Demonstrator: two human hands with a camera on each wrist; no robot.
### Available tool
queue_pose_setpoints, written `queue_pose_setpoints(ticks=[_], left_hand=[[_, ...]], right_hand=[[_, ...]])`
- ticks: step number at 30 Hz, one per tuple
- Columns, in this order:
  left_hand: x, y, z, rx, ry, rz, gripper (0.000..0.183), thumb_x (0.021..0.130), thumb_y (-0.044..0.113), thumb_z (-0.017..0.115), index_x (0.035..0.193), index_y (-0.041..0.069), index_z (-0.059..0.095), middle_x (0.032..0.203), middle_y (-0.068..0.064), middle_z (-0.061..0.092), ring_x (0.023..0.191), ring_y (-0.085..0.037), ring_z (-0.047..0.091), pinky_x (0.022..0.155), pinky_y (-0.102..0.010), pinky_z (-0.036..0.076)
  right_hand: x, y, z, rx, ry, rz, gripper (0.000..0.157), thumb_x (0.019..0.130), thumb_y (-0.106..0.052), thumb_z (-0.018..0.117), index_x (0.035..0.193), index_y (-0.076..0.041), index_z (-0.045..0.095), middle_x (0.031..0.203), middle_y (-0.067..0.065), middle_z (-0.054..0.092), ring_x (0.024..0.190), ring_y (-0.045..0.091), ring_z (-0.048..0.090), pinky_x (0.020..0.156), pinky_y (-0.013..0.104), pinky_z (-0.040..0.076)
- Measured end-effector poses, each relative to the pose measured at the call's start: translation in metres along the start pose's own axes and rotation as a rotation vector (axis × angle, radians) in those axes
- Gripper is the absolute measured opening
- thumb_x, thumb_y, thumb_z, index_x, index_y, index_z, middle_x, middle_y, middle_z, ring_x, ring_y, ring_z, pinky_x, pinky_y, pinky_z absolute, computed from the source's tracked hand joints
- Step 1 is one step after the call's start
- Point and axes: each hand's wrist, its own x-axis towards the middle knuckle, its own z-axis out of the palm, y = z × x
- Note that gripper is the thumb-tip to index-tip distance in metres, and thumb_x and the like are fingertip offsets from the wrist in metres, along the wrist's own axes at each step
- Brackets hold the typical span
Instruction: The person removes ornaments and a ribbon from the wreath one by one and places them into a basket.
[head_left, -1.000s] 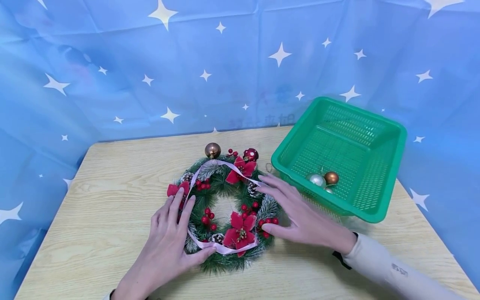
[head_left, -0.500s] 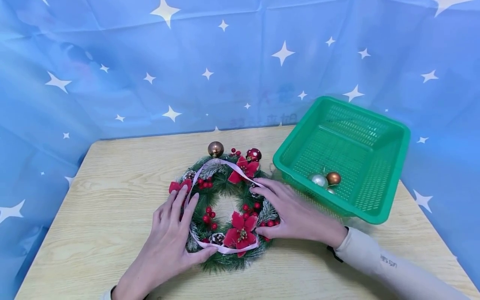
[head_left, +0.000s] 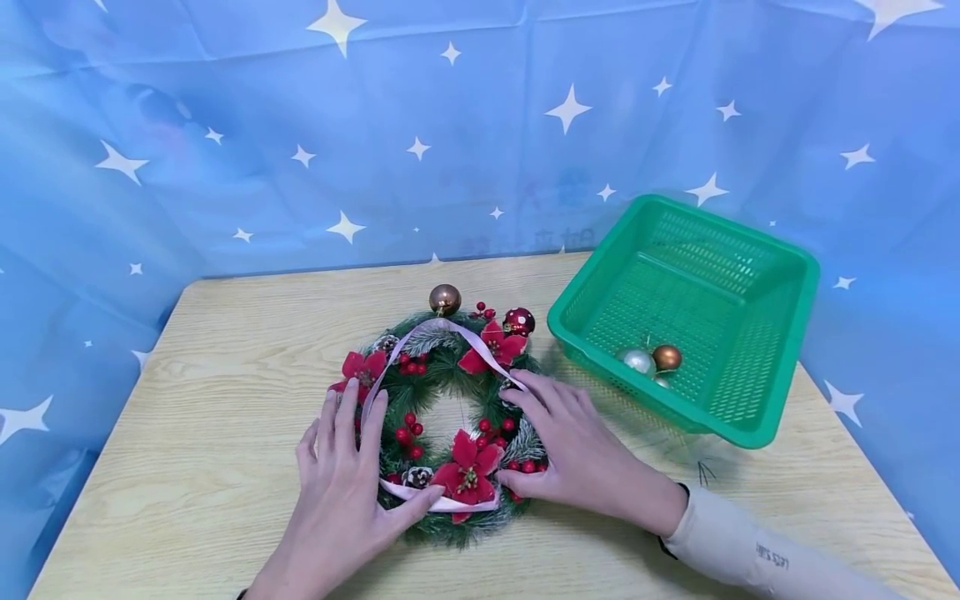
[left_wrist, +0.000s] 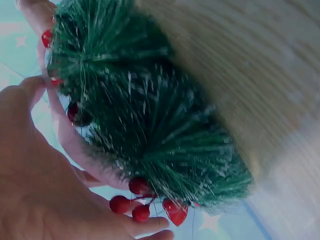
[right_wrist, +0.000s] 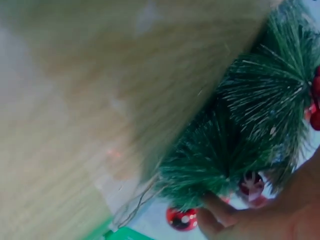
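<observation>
The round green wreath (head_left: pixel 411 397) looks bristly and plastic, its narrow pale-pink ribbon (head_left: pixel 448 505) smooth and satiny. At the back right corner of the matt, pale wood-grain table (head_left: pixel 247 400), the square green basket (head_left: pixel 675 287) looks like semi-gloss plastic.

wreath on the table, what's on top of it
A pink ribbon, red flowers, berries and pinecones show. Whatever lies under the left hand and right hand is covered.

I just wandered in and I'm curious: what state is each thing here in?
Round green bristly wreath: lying flat, decorated.
Pale pink ribbon: looped over the wreath, no bow visible.
Green plastic basket: upright, holding shiny copper and silver balls.
Left hand: at the wreath's left, thumb on ribbon.
Right hand: at the wreath's right, fingers bent.
</observation>
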Motion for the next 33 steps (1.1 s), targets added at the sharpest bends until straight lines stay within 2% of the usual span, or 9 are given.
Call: queue_pose_setpoints(ticks=[6,10,13,16,21,27,33], left_hand=[[0.000,0.001,0.001,0.012,-0.020,-0.027,0.122,0.084,0.080,0.075,0.168,0.002,0.032,0.176,-0.026,0.018,0.157,-0.055,0.020,0.105,-0.078,0.033],[0.000,-0.002,0.002,-0.001,-0.022,-0.007,0.122,0.083,0.075,0.079,0.168,0.002,0.032,0.176,-0.026,0.018,0.155,-0.057,0.023,0.105,-0.079,0.036],[0.002,-0.005,0.002,-0.011,-0.025,0.018,0.121,0.083,0.072,0.081,0.168,0.001,0.032,0.176,-0.026,0.019,0.154,-0.059,0.024,0.107,-0.079,0.035],[0.004,-0.008,0.001,-0.005,-0.034,0.038,0.120,0.083,0.071,0.081,0.168,0.002,0.032,0.175,-0.026,0.021,0.153,-0.058,0.025,0.108,-0.079,0.034],[0.008,-0.012,0.000,-0.002,-0.046,0.078,0.120,0.082,0.067,0.083,0.169,0.002,0.032,0.175,-0.026,0.021,0.153,-0.059,0.025,0.107,-0.079,0.035],[0.013,-0.023,-0.005,-0.061,-0.097,0.145,0.119,0.085,0.062,0.083,0.172,0.004,0.025,0.176,-0.024,0.018,0.155,-0.058,0.021,0.110,-0.077,0.033],[0.017,-0.033,-0.008,-0.083,-0.134,0.190,0.116,0.088,0.062,0.079,0.173,0.005,0.023,0.178,-0.021,0.015,0.158,-0.055,0.018,0.110,-0.076,0.033]], right_hand=[[-0.002,-0.007,-0.001,0.012,0.002,0.016,0.093,0.089,-0.071,0.079,0.156,-0.012,0.053,0.168,0.007,0.039,0.151,0.028,0.041,0.109,0.068,0.040],[-0.005,-0.006,-0.005,0.061,-0.018,0.052,0.090,0.094,-0.072,0.072,0.160,-0.016,0.050,0.172,0.004,0.036,0.154,0.026,0.038,0.113,0.069,0.036],[-0.007,-0.002,-0.008,0.095,-0.003,0.064,0.085,0.097,-0.070,0.069,0.162,-0.019,0.048,0.173,0.002,0.034,0.156,0.027,0.036,0.114,0.071,0.033],[-0.005,0.004,-0.010,0.116,0.037,0.029,0.086,0.097,-0.067,0.070,0.163,-0.018,0.047,0.175,0.005,0.032,0.159,0.031,0.031,0.115,0.073,0.029],[0.002,0.016,-0.014,0.159,0.073,-0.064,0.088,0.095,-0.063,0.075,0.163,-0.015,0.047,0.177,0.011,0.028,0.161,0.036,0.025,0.118,0.070,0.025],[0.009,0.026,-0.018,0.192,0.007,-0.095,0.090,0.095,-0.062,0.077,0.167,-0.020,0.043,0.179,0.005,0.024,0.163,0.031,0.022,0.119,0.071,0.025],[0.012,0.028,-0.017,0.132,-0.068,-0.124,0.095,0.095,-0.071,0.073,0.169,-0.022,0.040,0.178,0.001,0.027,0.164,0.034,0.019,0.118,0.073,0.028]])
